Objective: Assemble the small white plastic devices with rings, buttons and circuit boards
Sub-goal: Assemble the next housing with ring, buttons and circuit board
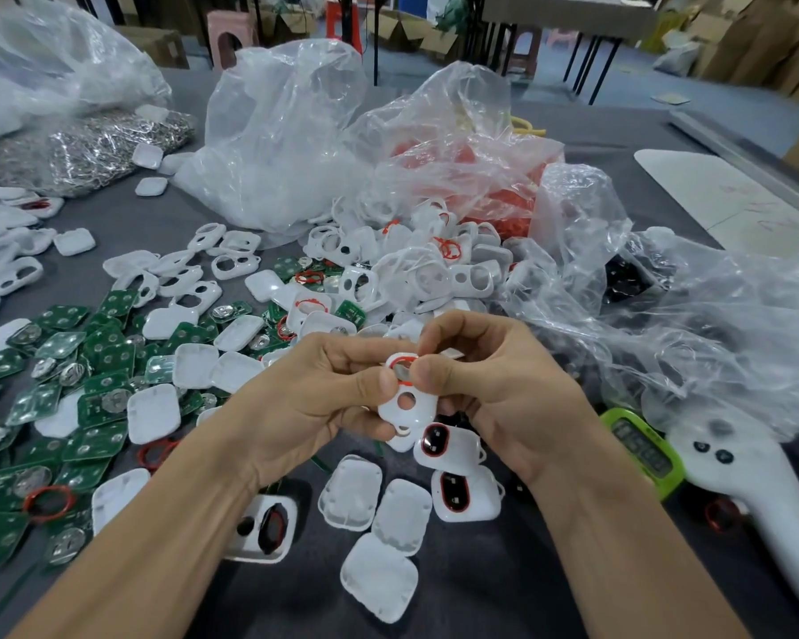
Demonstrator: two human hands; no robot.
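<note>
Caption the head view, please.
Left hand holds a white shell while right hand pinches a red ring onto it, amid green circuit boards.

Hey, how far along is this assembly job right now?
Early, it seems. Done: a few ringed shells with dark buttons lie by the hands. In hand: the left hand and right hand pinch a white shell with a red ring at its large opening. Left: scattered green circuit boards, a pile of empty shells and loose back covers.
</note>
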